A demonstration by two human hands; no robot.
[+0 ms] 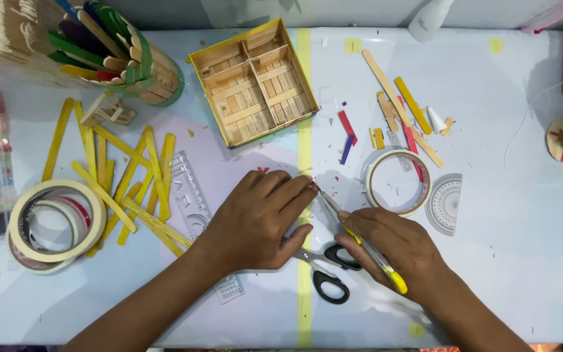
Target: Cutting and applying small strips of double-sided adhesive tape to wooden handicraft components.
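My left hand (255, 218) lies flat on the table, fingers pressed together on something small and red near the yellow tape line (303, 140); what it pins is mostly hidden. My right hand (392, 251) grips a clear pen with a yellow end (366, 248), its tip (318, 193) touching the table right by my left fingertips. Black-handled scissors (327, 267) lie under and between my wrists. A clear ruler (190, 195) sticks out from beneath my left hand.
A divided box of wooden sticks (253, 81) sits ahead. Yellow sticks (125, 182) and tape rolls (53, 225) lie left, a stick-filled cup (125, 55) at back left. A tape roll (397, 181), protractor (444, 203) and stick scraps (405, 107) lie right.
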